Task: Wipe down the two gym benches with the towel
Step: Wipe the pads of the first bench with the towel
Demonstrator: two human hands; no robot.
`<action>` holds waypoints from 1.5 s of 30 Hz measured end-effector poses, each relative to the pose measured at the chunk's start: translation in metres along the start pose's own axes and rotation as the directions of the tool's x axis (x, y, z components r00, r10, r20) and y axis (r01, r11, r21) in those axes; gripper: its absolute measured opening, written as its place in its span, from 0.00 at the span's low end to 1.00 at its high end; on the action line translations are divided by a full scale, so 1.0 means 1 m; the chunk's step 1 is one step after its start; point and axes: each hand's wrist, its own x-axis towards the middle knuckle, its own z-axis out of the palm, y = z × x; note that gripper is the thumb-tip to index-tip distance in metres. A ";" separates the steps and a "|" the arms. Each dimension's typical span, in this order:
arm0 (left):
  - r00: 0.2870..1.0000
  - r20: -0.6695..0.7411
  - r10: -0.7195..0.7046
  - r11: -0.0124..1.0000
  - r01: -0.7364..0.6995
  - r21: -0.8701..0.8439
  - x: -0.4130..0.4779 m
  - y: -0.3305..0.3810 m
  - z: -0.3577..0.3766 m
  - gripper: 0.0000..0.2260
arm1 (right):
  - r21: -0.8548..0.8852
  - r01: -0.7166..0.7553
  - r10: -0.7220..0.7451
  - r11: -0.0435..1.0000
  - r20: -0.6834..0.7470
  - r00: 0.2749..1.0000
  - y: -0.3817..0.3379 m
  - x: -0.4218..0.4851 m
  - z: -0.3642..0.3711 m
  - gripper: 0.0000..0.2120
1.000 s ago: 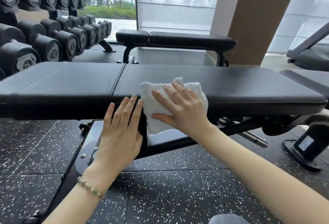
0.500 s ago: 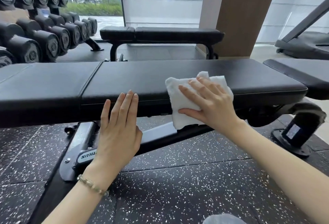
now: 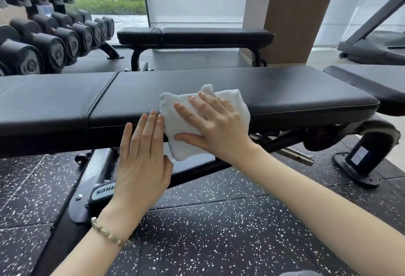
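Fingers [image 3: 205, 109] of the right hand [image 3: 214, 131] lie straight and spread wide on a folded white towel [image 3: 237, 104]. The thumb is stretched out lower down. They press the cloth flat and do not grip it, likely to keep a broad patch of cloth against the padding.

The towel is draped over the near long edge of the closest bench [image 3: 285, 87]. Part lies on the top and part hangs down the front side, roughly midway along the longer pad.

Just beside it, fingers [image 3: 151, 131] of the left hand [image 3: 142, 161] rest straight and close together against the same front edge, holding nothing. This hand probably steadies the person. Whether it touches the towel's left border is unclear.

The towel looks thick, soft and clean, rumpled at its far corner. The bench is black and padded, with a seam between its two pads. A second bench [image 3: 197, 35] stands beyond, with no hand on it. Dumbbells [image 3: 54, 41] line a rack at the left.
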 end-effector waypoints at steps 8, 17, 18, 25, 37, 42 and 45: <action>0.995 0.033 0.090 0.996 -0.090 -0.017 0.015 0.045 0.008 0.29 | -0.016 0.026 -0.026 1.000 0.030 0.999 0.062 -0.030 -0.030 0.25; 0.990 -0.006 0.138 0.990 -0.138 -0.041 0.044 0.112 0.025 0.28 | -0.066 0.007 -0.005 0.998 0.037 0.999 0.127 -0.063 -0.058 0.25; 0.991 -0.021 0.135 0.990 -0.136 -0.044 0.047 0.120 0.028 0.28 | -0.067 0.002 0.001 0.998 0.039 0.999 0.134 -0.067 -0.060 0.25; 0.996 -0.022 0.082 0.991 -0.083 -0.102 0.070 0.174 0.035 0.27 | -0.047 0.005 -0.003 0.999 0.052 0.999 0.181 -0.089 -0.081 0.24; 0.986 0.082 0.145 0.989 -0.143 -0.034 0.103 0.266 0.044 0.28 | 0.006 0.004 -0.004 1.000 0.131 0.991 0.276 -0.132 -0.118 0.23; 0.980 0.136 0.147 0.989 -0.148 0.003 0.121 0.295 0.043 0.30 | 0.108 0.006 -0.024 0.994 0.166 0.986 0.309 -0.147 -0.127 0.22; 0.968 0.204 0.143 0.989 -0.149 0.017 0.123 0.302 0.044 0.32 | 0.234 -0.017 -0.028 0.972 0.188 0.982 0.316 -0.151 -0.124 0.21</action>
